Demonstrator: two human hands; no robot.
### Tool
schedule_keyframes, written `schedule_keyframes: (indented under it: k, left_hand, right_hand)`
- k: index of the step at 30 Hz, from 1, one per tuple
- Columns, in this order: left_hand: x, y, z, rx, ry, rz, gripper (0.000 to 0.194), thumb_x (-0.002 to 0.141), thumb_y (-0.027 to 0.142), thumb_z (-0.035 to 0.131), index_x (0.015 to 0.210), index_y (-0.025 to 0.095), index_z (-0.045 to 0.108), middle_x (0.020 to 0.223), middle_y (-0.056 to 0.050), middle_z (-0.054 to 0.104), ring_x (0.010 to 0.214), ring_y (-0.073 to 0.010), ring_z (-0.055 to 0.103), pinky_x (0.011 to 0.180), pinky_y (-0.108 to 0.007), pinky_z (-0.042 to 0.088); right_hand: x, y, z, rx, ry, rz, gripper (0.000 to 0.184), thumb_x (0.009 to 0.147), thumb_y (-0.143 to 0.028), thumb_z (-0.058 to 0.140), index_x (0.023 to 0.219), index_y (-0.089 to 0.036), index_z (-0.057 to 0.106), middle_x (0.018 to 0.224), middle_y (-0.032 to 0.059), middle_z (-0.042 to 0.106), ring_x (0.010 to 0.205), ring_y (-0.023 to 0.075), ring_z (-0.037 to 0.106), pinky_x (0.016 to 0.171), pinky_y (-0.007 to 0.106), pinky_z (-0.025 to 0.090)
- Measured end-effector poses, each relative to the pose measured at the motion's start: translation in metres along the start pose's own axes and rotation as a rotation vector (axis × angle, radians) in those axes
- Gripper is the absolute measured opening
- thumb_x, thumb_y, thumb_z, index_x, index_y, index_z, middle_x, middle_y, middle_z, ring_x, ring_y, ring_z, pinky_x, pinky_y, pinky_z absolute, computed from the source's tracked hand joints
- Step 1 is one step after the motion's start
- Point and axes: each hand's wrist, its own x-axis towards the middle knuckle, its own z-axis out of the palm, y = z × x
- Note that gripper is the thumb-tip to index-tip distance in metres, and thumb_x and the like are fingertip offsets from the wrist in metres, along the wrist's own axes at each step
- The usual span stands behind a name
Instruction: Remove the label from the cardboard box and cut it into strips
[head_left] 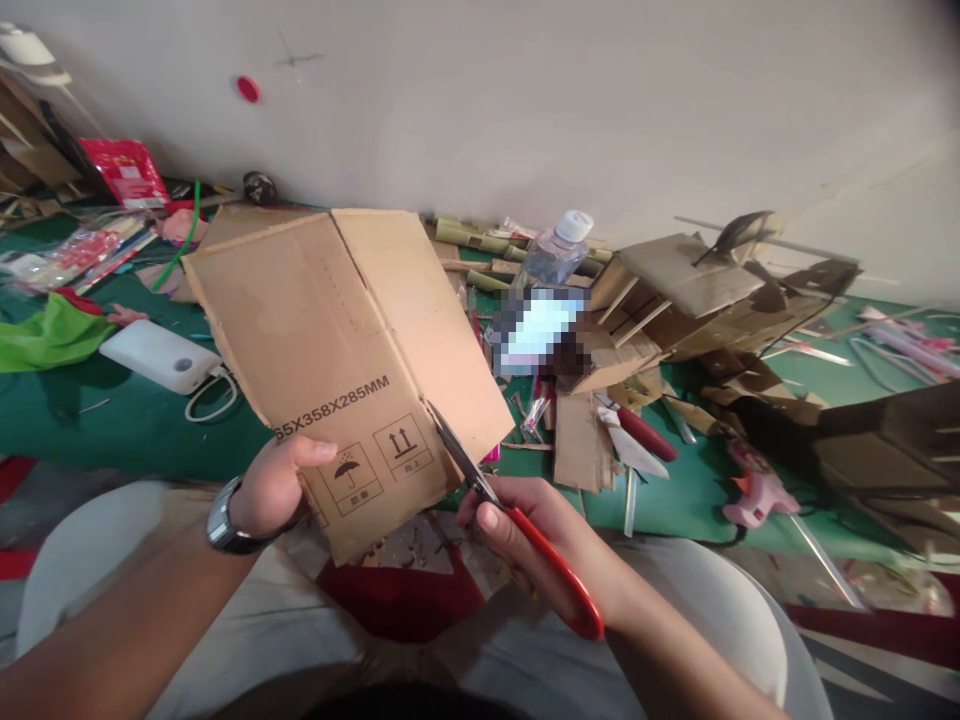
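A creased piece of brown cardboard [300, 310], printed with an umbrella and arrow marks, is held up above my lap at the table's edge. My left hand [277, 485] grips its lower left edge, thumb on the printed face and the other fingers hidden behind. In my right hand [525, 525] are red-handled scissors [559, 575]. Their dark blades lie at the cardboard's lower right part, with the tip close to the fold line. Whether the blades are spread cannot be made out clearly.
On the green table [90, 430] lie a white power bank [161, 355] with a cable and a pink glue gun [757, 490]. A capped plastic bottle [559, 250] stands behind a blurred bright screen [541, 330]. A cardboard model [690, 280] and scraps crowd the right.
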Motion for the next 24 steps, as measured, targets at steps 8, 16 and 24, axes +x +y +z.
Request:
schedule_keyframes:
  k: [8, 16, 24]
  left_hand:
    - [0.005, 0.003, -0.021, 0.425, -0.164, 0.050, 0.041, 0.062, 0.037, 0.081, 0.100, 0.022, 0.086, 0.090, -0.009, 0.085, 0.110, -0.0420, 0.077, 0.105, -0.054, 0.059]
    - [0.011, 0.004, -0.033, 0.668, -0.370, 0.141, 0.048, 0.073, 0.043, 0.078, 0.117, 0.026, 0.082, 0.114, -0.008, 0.083, 0.121, -0.0363, 0.074, 0.119, -0.052, 0.046]
    - [0.015, 0.002, -0.034, 0.760, -0.395, 0.165, 0.033, 0.080, 0.046, 0.073, 0.103, 0.026, 0.086, 0.117, -0.006, 0.082, 0.122, -0.0347, 0.074, 0.121, -0.051, 0.045]
  right_hand:
    - [-0.004, -0.005, -0.004, -0.051, 0.029, -0.013, 0.063, 0.098, -0.075, 0.052, 0.086, -0.015, 0.064, 0.066, -0.0022, 0.045, 0.059, 0.0106, 0.039, 0.052, 0.026, 0.027]
    - [-0.003, -0.003, -0.005, -0.083, 0.012, -0.013, 0.064, 0.097, -0.076, 0.052, 0.083, -0.015, 0.062, 0.068, -0.0021, 0.045, 0.063, 0.0111, 0.039, 0.054, 0.026, 0.027]
    - [-0.002, 0.003, -0.008, 0.077, 0.001, 0.056, 0.054, 0.090, -0.069, 0.071, 0.098, -0.017, 0.059, 0.069, -0.0031, 0.053, 0.056, 0.0095, 0.047, 0.049, 0.022, 0.034]
